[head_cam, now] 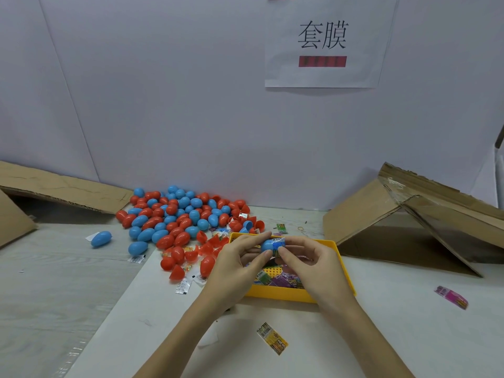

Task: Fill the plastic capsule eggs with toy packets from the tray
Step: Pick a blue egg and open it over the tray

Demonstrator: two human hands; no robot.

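Observation:
Both hands meet above the yellow tray (345, 264). My left hand (240, 257) grips the left side of a blue capsule egg (268, 244). My right hand (308, 257) pinches the egg's right side, where a toy packet (276, 251) shows at the opening. More colourful toy packets (278, 279) lie in the tray under my hands. A big heap of red and blue capsule eggs (177, 214) sits to the left behind the tray, with several open red halves (210, 245) near it.
A lone blue egg (101, 238) lies far left. Loose packets rest on the table: a yellow one (272, 338) in front, a pink one (451, 297) at right, white ones (183, 285) left of the tray. Cardboard sheets (409, 214) lean against the wall on both sides.

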